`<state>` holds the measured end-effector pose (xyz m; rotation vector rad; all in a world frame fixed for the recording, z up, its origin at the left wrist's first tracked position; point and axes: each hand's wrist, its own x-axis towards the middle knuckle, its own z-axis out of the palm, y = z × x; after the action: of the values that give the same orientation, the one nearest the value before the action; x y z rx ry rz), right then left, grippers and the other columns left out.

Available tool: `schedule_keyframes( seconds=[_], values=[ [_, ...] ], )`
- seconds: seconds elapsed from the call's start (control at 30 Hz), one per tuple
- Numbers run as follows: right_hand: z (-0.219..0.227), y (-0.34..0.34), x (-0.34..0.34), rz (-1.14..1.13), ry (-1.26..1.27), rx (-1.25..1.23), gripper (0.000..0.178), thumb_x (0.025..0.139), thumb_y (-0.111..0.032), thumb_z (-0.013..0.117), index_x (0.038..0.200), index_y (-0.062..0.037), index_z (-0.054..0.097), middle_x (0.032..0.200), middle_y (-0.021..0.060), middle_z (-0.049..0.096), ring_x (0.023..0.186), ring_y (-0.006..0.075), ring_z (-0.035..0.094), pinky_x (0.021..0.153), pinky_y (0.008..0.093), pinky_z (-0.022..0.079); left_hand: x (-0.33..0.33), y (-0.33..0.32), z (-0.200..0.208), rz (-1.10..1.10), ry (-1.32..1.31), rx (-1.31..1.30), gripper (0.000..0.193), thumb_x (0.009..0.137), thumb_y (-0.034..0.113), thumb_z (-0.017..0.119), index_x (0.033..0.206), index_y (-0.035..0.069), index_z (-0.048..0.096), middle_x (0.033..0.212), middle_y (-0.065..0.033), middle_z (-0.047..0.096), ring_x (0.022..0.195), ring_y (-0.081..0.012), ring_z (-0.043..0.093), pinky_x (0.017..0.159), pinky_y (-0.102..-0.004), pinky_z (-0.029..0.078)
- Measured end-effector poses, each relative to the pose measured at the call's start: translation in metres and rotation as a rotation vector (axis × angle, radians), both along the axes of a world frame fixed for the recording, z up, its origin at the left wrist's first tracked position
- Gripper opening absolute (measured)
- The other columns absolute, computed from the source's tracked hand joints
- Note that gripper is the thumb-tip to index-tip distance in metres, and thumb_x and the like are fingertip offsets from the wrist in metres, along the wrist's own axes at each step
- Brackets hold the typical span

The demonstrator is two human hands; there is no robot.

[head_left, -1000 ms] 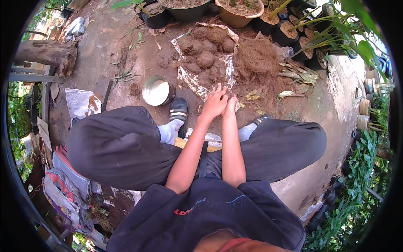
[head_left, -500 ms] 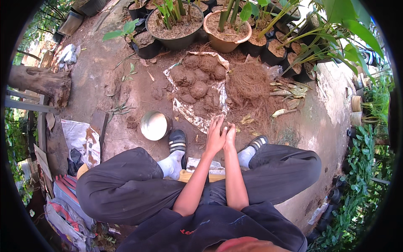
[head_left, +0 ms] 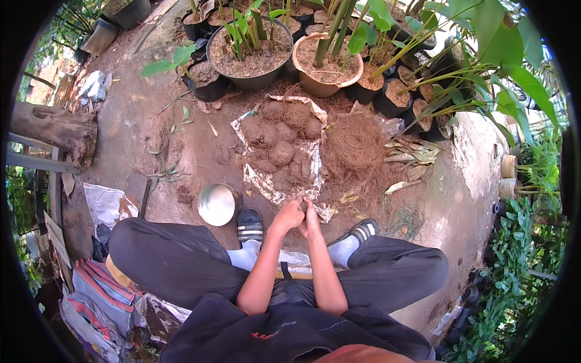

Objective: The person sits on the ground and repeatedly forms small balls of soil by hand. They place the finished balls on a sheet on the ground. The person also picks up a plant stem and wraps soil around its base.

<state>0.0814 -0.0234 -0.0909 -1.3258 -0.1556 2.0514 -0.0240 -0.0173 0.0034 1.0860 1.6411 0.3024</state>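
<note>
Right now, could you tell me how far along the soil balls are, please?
Done: several rounded soil balls already lie on the pale sheet. In hand: the left hand and right hand are pressed together at the sheet's near edge; what they hold is hidden. Left: a heap of brown fibre sits beside the sheet, and the metal bowl stands by the left foot.

- Person is sitting low, knees spread, both forearms reaching forward.
- Left hand (head_left: 288, 215) and right hand (head_left: 312, 221) are pressing together, fingers curled; can't tell what's between them.
- Hands are hovering at near edge of sheet (head_left: 261, 181) carrying soil clumps (head_left: 279, 152).
- Fibre pile (head_left: 357, 145) is lying just right of sheet.
- Metal bowl (head_left: 218, 204) is sitting beside left sandal (head_left: 249, 225).
- Potted plants (head_left: 254, 51) are lining far side.
</note>
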Motion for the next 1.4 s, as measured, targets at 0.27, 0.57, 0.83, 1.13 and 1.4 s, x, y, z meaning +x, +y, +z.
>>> schedule_keyframes(
  seconds=[0.27,0.57,0.83,1.13,1.4],
  values=[
    [0.064,0.057,0.030,0.392,-0.522,0.284,0.049,0.087,-0.031,0.066,0.121,-0.0008,0.046,0.108,0.0131,0.059,0.094,0.0187,0.060,0.074,0.0292,0.052,0.013,-0.009,-0.005,0.125,-0.102,0.295,0.056,0.087,0.009,0.053,0.140,0.000,0.036,0.144,-0.0232,0.035,0.134,-0.0379,0.031,0.110,-0.0405,0.028],
    [0.056,0.045,0.064,0.168,-0.247,0.433,0.040,0.089,-0.019,0.066,0.122,-0.0035,0.050,0.102,0.0057,0.062,0.089,0.0143,0.061,0.074,0.0291,0.051,0.036,0.022,0.027,-0.023,0.188,0.335,0.077,0.080,0.014,0.066,0.146,0.008,0.027,0.149,-0.0202,0.027,0.138,-0.0384,0.024,0.111,-0.0416,0.028],
    [0.036,0.034,0.065,-0.026,-0.402,0.523,0.034,0.087,-0.010,0.065,0.118,-0.0011,0.055,0.106,0.0066,0.063,0.093,0.0148,0.060,0.084,0.0293,0.049,0.050,-0.003,-0.060,0.411,-0.209,0.314,0.096,0.077,0.031,0.076,0.141,-0.012,0.019,0.136,-0.0271,0.044,0.127,-0.0334,0.043,0.106,-0.0378,0.033],
    [0.030,0.035,0.029,0.069,-0.338,0.504,0.036,0.094,-0.027,0.059,0.119,-0.0024,0.054,0.114,0.0087,0.058,0.108,0.0153,0.051,0.093,0.0297,0.040,0.054,-0.016,-0.099,0.667,-0.710,0.329,0.071,0.094,0.057,0.041,0.132,-0.002,0.044,0.117,-0.0111,0.058,0.102,-0.0162,0.055,0.085,-0.0297,0.045],
    [0.053,0.022,-0.004,0.225,-0.369,0.399,0.039,0.096,-0.026,0.051,0.127,-0.0056,0.040,0.118,0.0130,0.049,0.109,0.0202,0.047,0.094,0.0329,0.039,0.028,-0.020,-0.054,0.831,-0.742,0.240,0.052,0.092,0.042,0.050,0.122,0.000,0.055,0.118,-0.0081,0.058,0.107,-0.0165,0.055,0.092,-0.0305,0.042]
  ],
)
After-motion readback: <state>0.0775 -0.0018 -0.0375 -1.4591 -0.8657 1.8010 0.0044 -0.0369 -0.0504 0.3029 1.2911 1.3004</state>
